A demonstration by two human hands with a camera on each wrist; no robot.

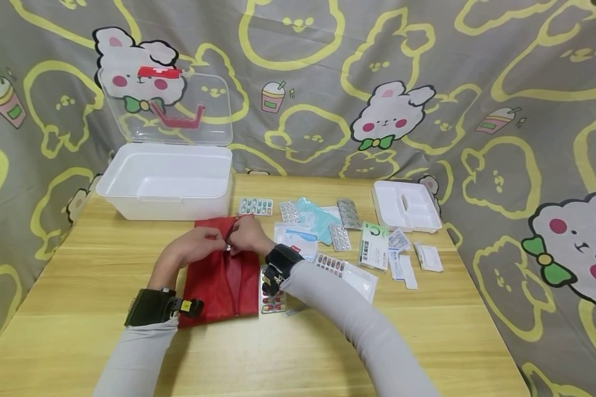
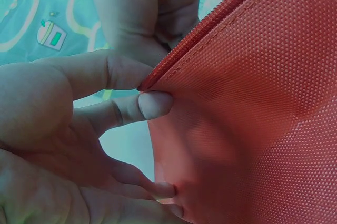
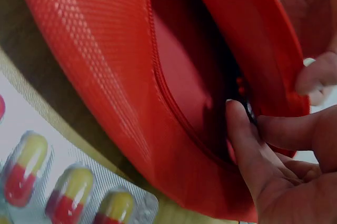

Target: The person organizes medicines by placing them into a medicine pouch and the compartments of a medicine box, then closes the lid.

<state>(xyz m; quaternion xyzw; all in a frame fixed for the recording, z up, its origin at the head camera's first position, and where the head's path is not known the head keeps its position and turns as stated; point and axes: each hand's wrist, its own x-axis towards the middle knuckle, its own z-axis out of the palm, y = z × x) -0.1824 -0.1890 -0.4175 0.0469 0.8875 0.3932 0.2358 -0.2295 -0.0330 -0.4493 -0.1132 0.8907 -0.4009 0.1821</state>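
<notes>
Where the two hands meet, the far end of a red bag point(image 1: 209, 278) is held a little in front of a white box point(image 1: 176, 209). The edge of the bag, by the end of its zip point(image 3: 154, 58), is pinched between the thumb and first finger of the left hand point(image 1: 198, 245). The fingers of the right hand point(image 1: 247, 234) are pressed together on what looks like a zip tab point(image 3: 249, 109), partly hidden by them.

The bag is laid on the table point(image 1: 94, 309) with its long side pointed toward the person, and the zip's gap is stretched the same way. Most of the bag is found on the near side of the fingers, so a pull on the tab would likely need to be made that way, toward the person. The tab is nearer to the right hand.

Less room is left on the far side, where the box is set just past the bag. On the right, a pill pack point(image 1: 273, 305) is set just beside the bag, partly covered by the right wrist in the head view, and could be bumped. More room is given on the left and near sides, where wood is seen.
</notes>
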